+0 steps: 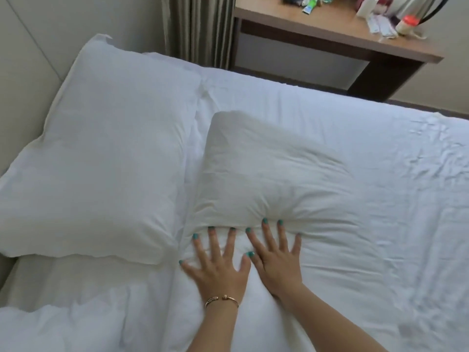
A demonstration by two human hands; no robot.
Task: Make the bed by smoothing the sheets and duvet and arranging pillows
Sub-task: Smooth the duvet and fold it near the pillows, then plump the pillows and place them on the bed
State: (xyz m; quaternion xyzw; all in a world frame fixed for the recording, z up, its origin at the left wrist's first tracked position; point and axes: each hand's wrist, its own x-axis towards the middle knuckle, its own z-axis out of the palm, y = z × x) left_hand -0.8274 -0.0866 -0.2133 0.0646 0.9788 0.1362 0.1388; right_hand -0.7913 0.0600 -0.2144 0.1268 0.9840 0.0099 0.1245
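Two white pillows lie on the bed. The larger pillow (101, 158) rests at the left against the headboard. A smaller pillow (266, 174) lies to its right on the white sheet (380, 199). My left hand (218, 265), with a gold bracelet at the wrist, presses flat with spread fingers on the near edge of the smaller pillow. My right hand (276, 260) presses flat beside it, its fingertips dented into that pillow's edge. A bunched white duvet (63, 321) lies at the lower left.
A padded headboard (28, 72) runs along the left. Striped curtains (198, 29) hang behind the bed. A wooden desk (317, 34) at the upper right carries bottles, tubes, packets and a kettle. The sheet is creased on the right side.
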